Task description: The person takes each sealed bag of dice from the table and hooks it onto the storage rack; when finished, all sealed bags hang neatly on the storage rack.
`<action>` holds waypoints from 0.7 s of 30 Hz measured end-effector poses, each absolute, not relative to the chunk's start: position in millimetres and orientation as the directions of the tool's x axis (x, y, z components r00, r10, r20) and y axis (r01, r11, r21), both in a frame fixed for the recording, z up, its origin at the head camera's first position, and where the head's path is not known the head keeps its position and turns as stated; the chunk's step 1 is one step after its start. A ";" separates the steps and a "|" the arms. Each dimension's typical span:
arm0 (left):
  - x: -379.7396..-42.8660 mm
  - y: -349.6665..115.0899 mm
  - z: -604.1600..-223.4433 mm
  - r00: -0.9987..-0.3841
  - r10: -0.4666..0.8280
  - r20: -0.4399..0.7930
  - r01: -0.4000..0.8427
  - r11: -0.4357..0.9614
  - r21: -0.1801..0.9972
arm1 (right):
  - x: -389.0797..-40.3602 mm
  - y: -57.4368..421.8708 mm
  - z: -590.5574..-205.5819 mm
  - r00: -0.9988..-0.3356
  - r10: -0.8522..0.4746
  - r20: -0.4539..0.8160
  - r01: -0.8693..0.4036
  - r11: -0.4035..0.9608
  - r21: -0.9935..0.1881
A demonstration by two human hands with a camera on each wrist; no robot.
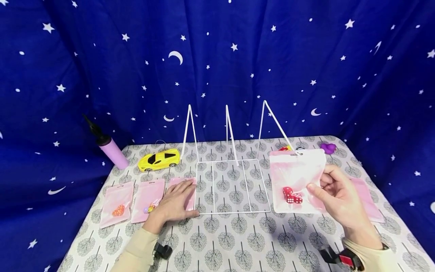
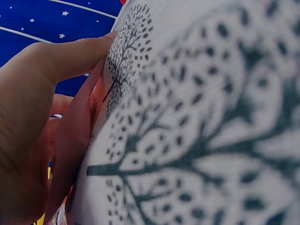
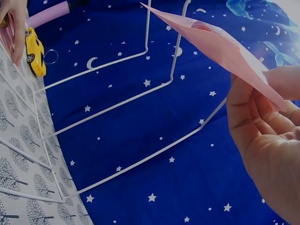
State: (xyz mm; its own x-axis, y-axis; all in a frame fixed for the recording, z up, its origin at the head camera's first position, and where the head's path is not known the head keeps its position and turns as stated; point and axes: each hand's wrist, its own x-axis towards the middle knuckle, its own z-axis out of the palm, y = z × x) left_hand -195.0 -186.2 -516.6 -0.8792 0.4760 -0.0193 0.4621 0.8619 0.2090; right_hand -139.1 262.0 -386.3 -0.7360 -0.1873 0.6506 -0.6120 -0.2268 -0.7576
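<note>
My right hand (image 1: 343, 202) pinches the right edge of a pink zip pouch (image 1: 299, 170) between thumb and fingers. Red dice (image 1: 291, 196) show through its clear front. At the pouch's top edge, the hanging slot meets the tip of the right prong of a white wire rack (image 1: 234, 213). Three long prongs slope forward from this rack. My left hand (image 1: 175, 202) lies with extended fingers over another pink pouch (image 1: 191, 196) at the rack's left side, partly hiding it. Its thumb reaches the rack's front left corner.
Left of the left hand lie a pink pouch with an orange item (image 1: 117, 192) and one with small colourful pieces (image 1: 148, 192). Another pink pouch (image 1: 368, 202) lies behind the right hand. Farther back are a yellow toy car (image 1: 159, 159), a purple pump (image 1: 115, 153) and a purple object (image 1: 328, 148).
</note>
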 end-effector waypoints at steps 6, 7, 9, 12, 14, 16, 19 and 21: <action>-194.8 -186.3 -518.2 -0.881 0.473 -0.013 0.460 0.862 0.210 | -144.8 260.5 -386.7 -0.805 -0.170 0.568 -0.559 -0.099 -0.823; -195.0 -186.3 -518.5 -0.880 0.475 -0.010 0.462 0.861 0.210 | -146.6 260.1 -387.5 -0.803 -0.172 0.570 -0.558 -0.117 -0.821; -195.3 -186.3 -519.1 -0.879 0.477 -0.006 0.466 0.860 0.211 | -149.9 258.8 -388.7 -0.810 -0.174 0.559 -0.546 -0.122 -0.829; -195.7 -186.5 -519.7 -0.878 0.479 -0.007 0.469 0.861 0.200 | -156.4 256.0 -391.0 -0.812 -0.172 0.557 -0.538 -0.147 -0.830; -195.8 -186.5 -519.6 -0.876 0.482 -0.005 0.472 0.859 0.196 | -162.0 254.1 -393.1 -0.805 -0.170 0.569 -0.543 -0.178 -0.821; -195.7 -186.5 -519.2 -0.874 0.485 -0.003 0.476 0.858 0.192 | -168.4 252.0 -395.0 -0.792 -0.160 0.590 -0.556 -0.211 -0.804; -195.5 -186.3 -518.2 -0.872 0.490 0.000 0.480 0.855 0.194 | -177.7 249.7 -398.0 -0.767 -0.143 0.625 -0.579 -0.266 -0.771; -195.1 -186.3 -517.6 -0.872 0.490 -0.002 0.480 0.855 0.194 | -182.7 248.5 -399.4 -0.762 -0.130 0.635 -0.585 -0.284 -0.760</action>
